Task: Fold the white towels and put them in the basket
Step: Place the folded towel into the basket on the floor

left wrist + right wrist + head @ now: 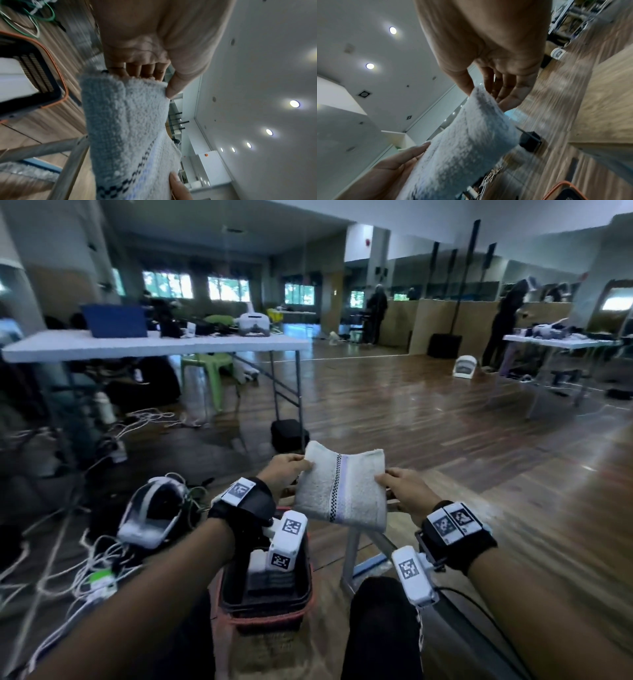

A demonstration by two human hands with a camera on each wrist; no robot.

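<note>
A folded white towel (342, 487) with a dark checkered stripe hangs in the air between both hands. My left hand (291, 470) pinches its left edge, thumb on top and fingers underneath (137, 70). My right hand (400, 491) holds the right edge between thumb and fingers (505, 92). The towel (125, 128) (467, 142) sags a little in the middle. Below my left forearm stands the dark basket (305, 604) with an orange rim, a folded white towel (12, 81) lying inside.
A metal stool frame (352, 556) stands under the towel. Cables and a white headset (147, 515) lie on the floor at left. A white folding table (154, 344) stands beyond, over wooden floor. My dark-clad knee (380, 611) is at the bottom.
</note>
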